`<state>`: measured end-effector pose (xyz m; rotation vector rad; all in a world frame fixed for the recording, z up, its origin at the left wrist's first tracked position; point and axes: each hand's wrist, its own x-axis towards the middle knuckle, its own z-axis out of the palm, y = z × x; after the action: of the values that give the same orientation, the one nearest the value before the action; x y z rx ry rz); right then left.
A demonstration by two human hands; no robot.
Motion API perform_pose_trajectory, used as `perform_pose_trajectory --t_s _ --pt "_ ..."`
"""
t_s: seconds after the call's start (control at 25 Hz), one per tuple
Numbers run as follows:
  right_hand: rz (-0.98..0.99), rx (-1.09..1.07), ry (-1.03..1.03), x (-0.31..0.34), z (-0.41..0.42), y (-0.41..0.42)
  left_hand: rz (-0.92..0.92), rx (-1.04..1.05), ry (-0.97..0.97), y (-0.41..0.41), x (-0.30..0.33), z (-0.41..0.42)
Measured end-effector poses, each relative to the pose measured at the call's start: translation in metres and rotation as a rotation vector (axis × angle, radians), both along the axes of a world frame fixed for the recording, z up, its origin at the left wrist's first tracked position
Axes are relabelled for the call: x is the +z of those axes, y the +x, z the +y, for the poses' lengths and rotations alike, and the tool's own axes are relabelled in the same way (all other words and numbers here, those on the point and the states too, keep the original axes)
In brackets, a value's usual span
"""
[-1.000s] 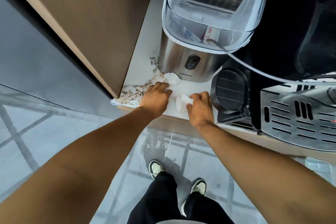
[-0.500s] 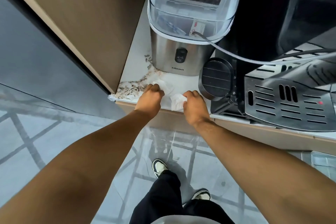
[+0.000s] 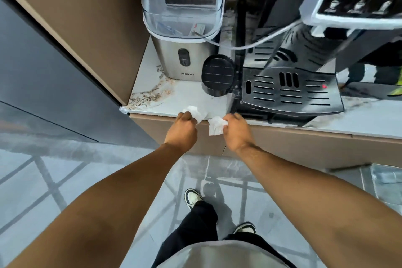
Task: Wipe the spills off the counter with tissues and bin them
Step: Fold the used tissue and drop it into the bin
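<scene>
My left hand [image 3: 182, 130] is closed around a crumpled white tissue [image 3: 193, 113] at the front edge of the pale marbled counter [image 3: 185, 98]. My right hand [image 3: 237, 130] pinches a second white tissue [image 3: 215, 125], which hangs just off the counter edge over the brown cabinet front. Both hands sit side by side, a little apart. The counter in front of the ice maker looks dry; brown veining marks its left part. No bin is in view.
A steel ice maker [image 3: 187, 59] stands at the back left of the counter. A black round lidded container [image 3: 217, 76] and a black coffee machine with a slotted drip tray [image 3: 289, 91] fill the right. A brown wall panel [image 3: 91, 28] bounds the left. Grey tiled floor lies below.
Both hands have pulled back from the spot in front of the ice maker to the counter's front edge, carrying the tissues. My view has moved back and up.
</scene>
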<state>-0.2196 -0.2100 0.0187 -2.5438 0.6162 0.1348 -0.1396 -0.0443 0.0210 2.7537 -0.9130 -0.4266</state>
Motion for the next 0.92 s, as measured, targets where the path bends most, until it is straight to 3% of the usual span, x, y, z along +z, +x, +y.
perform_pose_trajectory --t_s 0.48,0.92 --pt "0.067 -0.363 0.030 0.005 -0.166 -0.211 0.048 -0.284 -0.070 -0.170 0.004 -0.180" --pt "0.007 -0.793 -0.018 0.011 -0.294 -0.389 0.041 -0.735 -0.165 -0.294 0.008 -0.369"
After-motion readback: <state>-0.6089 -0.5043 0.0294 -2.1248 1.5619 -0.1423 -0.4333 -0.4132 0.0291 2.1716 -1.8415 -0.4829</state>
